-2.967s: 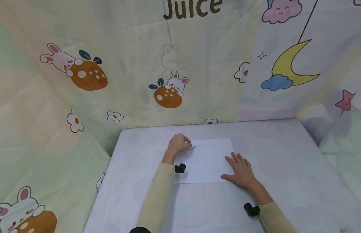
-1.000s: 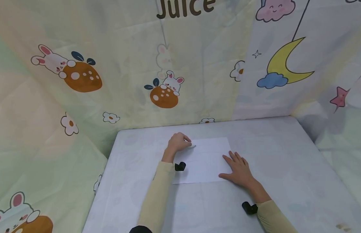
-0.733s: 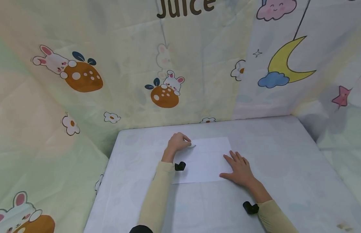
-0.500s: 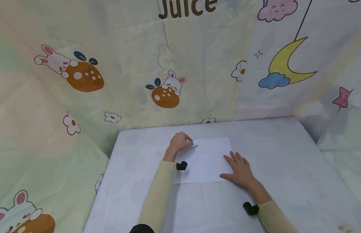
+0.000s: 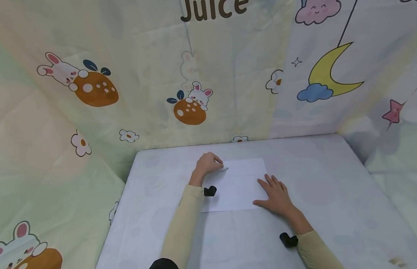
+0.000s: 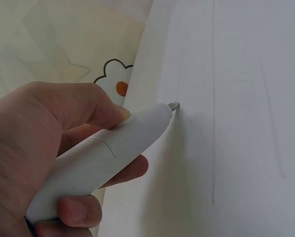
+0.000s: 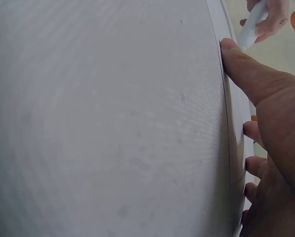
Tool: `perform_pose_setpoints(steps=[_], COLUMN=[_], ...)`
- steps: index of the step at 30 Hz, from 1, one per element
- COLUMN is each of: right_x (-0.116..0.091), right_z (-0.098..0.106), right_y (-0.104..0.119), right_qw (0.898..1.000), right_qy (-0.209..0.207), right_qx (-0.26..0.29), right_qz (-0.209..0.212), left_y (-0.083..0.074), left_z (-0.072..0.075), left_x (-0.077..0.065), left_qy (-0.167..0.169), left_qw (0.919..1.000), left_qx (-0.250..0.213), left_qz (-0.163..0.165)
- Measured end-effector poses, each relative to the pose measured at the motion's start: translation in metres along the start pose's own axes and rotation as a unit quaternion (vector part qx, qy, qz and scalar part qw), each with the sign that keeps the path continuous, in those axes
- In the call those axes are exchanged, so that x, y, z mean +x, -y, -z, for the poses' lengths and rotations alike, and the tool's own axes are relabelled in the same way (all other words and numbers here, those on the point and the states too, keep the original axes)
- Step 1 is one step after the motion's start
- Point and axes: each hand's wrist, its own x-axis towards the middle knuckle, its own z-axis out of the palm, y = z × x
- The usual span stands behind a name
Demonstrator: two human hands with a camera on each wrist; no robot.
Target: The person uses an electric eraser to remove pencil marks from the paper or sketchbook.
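My left hand [image 5: 208, 163] grips a thick white pen-shaped tool [image 6: 103, 153], seen large in the left wrist view. Its narrow grey tip sits at the upper end of the shadow on a white sheet of paper [image 5: 242, 190], at the end of a faint line. Farther right on the sheet run darker grey lines [image 6: 214, 123]. My right hand [image 5: 277, 196] lies spread over the sheet's right edge, fingers apart and thumb out. In the right wrist view its thumb [image 7: 251, 74] rests by the paper's edge, with the white tool beyond it.
The paper lies on a table [image 5: 316, 179] covered in pale cloth. A printed curtain [image 5: 228, 74] with rabbits, flowers and a moon stands behind and at both sides. Black wrist-worn pieces [image 5: 209, 191] stick out beside both wrists.
The left hand and tool tip have shifted slightly right along the sheet. My right hand has stayed in place on the paper; the head view has swayed a little.
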Motion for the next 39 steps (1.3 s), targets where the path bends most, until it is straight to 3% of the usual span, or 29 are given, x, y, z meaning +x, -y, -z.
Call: perform_pose_setpoints(steps=[16,24,32,39], right_x=[0.000,-0.001,0.001,0.001], right_z=[0.001,0.000,0.000,0.000], right_y=[0.000,0.002,0.000,0.000], right_qw=[1.000,1.000,1.000,1.000], right_qy=[-0.001,-0.003,0.000,0.003], right_qx=[-0.005,-0.002,-0.006,-0.006], right_qz=[-0.003,-0.002,-0.004,-0.004], left_y=[0.010,-0.001,0.008,0.010], left_z=[0.001,0.000,0.004,-0.001], left_x=[-0.002,0.000,0.000,0.004], left_qy=[-0.006,0.004,-0.015,-0.005], left_qw=[0.9996,0.9999,0.9996,0.9997], left_qx=[-0.009,-0.007,-0.010,-0.021], left_qz=[0.025,0.010,0.023,0.013])
